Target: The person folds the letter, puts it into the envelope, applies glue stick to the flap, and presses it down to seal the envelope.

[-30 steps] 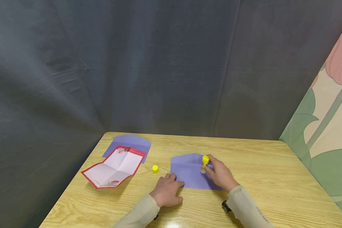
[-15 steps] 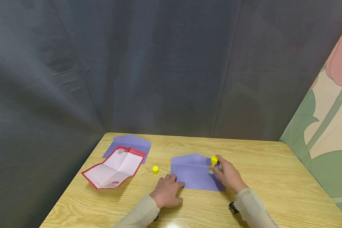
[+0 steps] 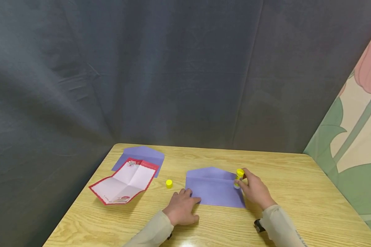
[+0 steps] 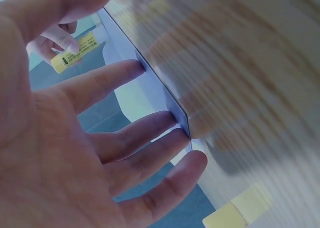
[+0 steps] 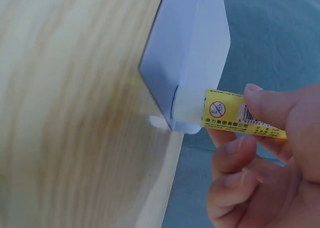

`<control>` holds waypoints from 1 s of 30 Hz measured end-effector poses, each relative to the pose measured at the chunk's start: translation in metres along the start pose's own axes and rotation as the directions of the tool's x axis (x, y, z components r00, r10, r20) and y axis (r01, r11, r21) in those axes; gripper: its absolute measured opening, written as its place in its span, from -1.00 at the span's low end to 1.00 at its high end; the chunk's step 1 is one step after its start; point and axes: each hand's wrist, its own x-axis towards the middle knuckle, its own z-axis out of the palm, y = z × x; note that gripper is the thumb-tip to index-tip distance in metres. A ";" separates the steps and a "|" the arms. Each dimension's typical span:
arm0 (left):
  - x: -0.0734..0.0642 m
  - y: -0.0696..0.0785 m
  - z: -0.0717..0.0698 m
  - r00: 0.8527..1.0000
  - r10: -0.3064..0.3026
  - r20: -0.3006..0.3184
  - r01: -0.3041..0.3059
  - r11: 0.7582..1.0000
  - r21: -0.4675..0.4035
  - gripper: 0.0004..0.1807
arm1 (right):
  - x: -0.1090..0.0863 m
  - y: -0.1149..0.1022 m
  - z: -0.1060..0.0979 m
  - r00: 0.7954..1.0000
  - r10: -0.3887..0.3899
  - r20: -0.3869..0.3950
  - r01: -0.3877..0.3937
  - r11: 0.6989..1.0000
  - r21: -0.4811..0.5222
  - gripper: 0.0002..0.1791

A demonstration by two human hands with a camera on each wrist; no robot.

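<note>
A purple envelope (image 3: pixel 216 192) lies on the table with its flap (image 3: pixel 211 172) opened away from me. My left hand (image 3: pixel 181 207) rests with spread fingers on its left front corner; the left wrist view shows the fingertips (image 4: pixel 134 66) on the paper. My right hand (image 3: pixel 257 189) pinches a yellow glue stick (image 3: pixel 239 175) between thumb and fingers, its white end down at the envelope's right edge, near the flap fold. In the right wrist view the white end of the glue stick (image 5: pixel 240 114) meets the envelope (image 5: pixel 175 52).
A yellow glue stick cap (image 3: pixel 169 184) stands left of the envelope. Farther left, an unfolded white card with a red border (image 3: pixel 123 181) partly covers a second purple envelope (image 3: pixel 143 151). A dark curtain (image 3: pixel 179 75) hangs behind the wooden table (image 3: pixel 296 192).
My right hand has slid the glue stick rightward along the envelope to its right edge. My left hand has stayed in place on the left corner.
</note>
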 end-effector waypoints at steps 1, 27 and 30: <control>0.000 0.000 -0.001 1.000 -0.002 0.003 0.002 1.000 -0.005 -0.32 | 0.000 0.001 -0.001 1.000 0.003 -0.001 -0.003 1.000 -0.007 -0.70; 0.003 -0.039 -0.016 0.961 -0.150 -0.231 0.072 0.946 -0.316 -0.54 | -0.007 -0.008 -0.008 0.963 0.218 -0.157 -0.164 0.940 0.299 -0.68; 0.001 -0.055 -0.021 0.925 -0.256 -0.281 0.155 0.929 -0.335 -0.59 | -0.009 -0.010 -0.011 0.966 0.236 -0.111 -0.174 0.900 0.399 -0.73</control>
